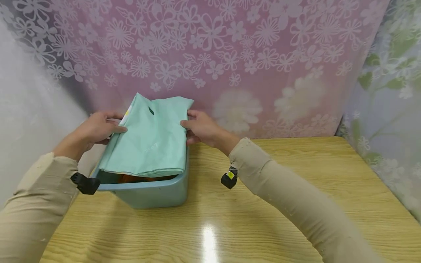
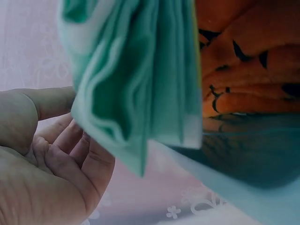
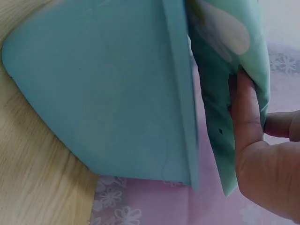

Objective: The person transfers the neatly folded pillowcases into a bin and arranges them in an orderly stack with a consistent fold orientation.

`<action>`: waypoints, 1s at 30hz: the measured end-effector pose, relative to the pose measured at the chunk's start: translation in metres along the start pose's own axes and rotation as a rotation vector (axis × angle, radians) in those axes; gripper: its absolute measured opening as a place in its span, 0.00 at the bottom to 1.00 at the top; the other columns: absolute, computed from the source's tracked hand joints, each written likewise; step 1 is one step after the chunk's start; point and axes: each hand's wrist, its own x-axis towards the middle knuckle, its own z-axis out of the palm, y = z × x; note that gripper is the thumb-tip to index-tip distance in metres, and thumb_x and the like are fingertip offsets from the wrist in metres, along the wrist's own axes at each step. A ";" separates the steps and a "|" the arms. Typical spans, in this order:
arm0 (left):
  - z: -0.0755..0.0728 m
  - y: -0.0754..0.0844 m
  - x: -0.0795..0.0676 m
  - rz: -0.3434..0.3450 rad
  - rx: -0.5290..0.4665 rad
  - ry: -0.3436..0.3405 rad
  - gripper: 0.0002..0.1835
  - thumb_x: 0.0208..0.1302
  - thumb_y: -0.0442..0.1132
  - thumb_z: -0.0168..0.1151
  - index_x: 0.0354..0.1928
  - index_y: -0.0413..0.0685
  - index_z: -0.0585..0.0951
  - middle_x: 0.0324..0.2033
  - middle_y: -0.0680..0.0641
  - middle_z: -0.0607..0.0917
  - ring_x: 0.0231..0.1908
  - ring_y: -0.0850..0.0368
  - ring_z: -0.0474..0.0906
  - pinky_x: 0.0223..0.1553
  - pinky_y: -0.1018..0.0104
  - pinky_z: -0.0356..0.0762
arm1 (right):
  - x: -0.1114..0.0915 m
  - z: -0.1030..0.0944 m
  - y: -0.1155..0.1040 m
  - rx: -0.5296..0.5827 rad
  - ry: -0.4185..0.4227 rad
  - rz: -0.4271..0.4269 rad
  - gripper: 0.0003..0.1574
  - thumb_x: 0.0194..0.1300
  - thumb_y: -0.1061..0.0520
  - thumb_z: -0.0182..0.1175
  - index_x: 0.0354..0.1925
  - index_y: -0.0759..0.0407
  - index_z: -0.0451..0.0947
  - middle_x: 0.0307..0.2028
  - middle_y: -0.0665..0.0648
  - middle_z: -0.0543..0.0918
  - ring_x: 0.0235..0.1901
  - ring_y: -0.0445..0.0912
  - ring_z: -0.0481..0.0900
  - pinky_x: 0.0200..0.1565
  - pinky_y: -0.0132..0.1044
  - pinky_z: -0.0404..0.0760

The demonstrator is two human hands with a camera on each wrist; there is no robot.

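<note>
A folded mint-green cloth (image 1: 151, 135) lies slanted over the top of a blue plastic bin (image 1: 158, 193), its near edge over the bin's mouth. My left hand (image 1: 95, 129) holds the cloth's left side, thumb on top and fingers beneath. Stacked folds of the cloth (image 2: 164, 75) show in the left wrist view. At the opposite side, my right hand (image 1: 208, 129) pinches the cloth's edge between thumb and fingers. In the right wrist view that edge stands a little apart from the bin's rim (image 3: 180, 93). Orange fabric with black marks (image 2: 253, 61) is inside the bin, mostly hidden under the cloth.
The bin stands on a wood-grain table (image 1: 263, 204), towards its left. Behind the table hangs a pink floral curtain (image 1: 204, 54). A pale floral curtain (image 1: 391, 109) borders the right side, and a whitish surface (image 1: 29, 102) rises on the left.
</note>
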 end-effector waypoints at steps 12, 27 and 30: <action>0.005 -0.012 0.005 -0.032 0.004 -0.021 0.32 0.70 0.39 0.54 0.70 0.35 0.57 0.65 0.28 0.62 0.53 0.38 0.72 0.44 0.53 0.79 | 0.010 0.012 0.011 -0.227 0.005 0.055 0.40 0.74 0.58 0.50 0.75 0.56 0.43 0.66 0.62 0.64 0.49 0.53 0.78 0.39 0.38 0.82; 0.013 -0.016 0.004 -0.048 0.017 -0.020 0.30 0.69 0.36 0.53 0.68 0.31 0.57 0.64 0.25 0.59 0.56 0.32 0.68 0.48 0.46 0.75 | 0.007 0.014 0.018 -0.312 0.008 0.035 0.41 0.73 0.58 0.52 0.75 0.56 0.45 0.66 0.62 0.65 0.50 0.51 0.79 0.39 0.35 0.82; 0.012 -0.016 0.002 -0.039 0.043 -0.029 0.33 0.70 0.35 0.52 0.70 0.29 0.52 0.62 0.23 0.61 0.55 0.31 0.69 0.48 0.46 0.76 | 0.001 0.016 0.016 -0.371 0.002 -0.010 0.40 0.71 0.57 0.54 0.75 0.56 0.48 0.65 0.61 0.65 0.47 0.51 0.80 0.41 0.35 0.81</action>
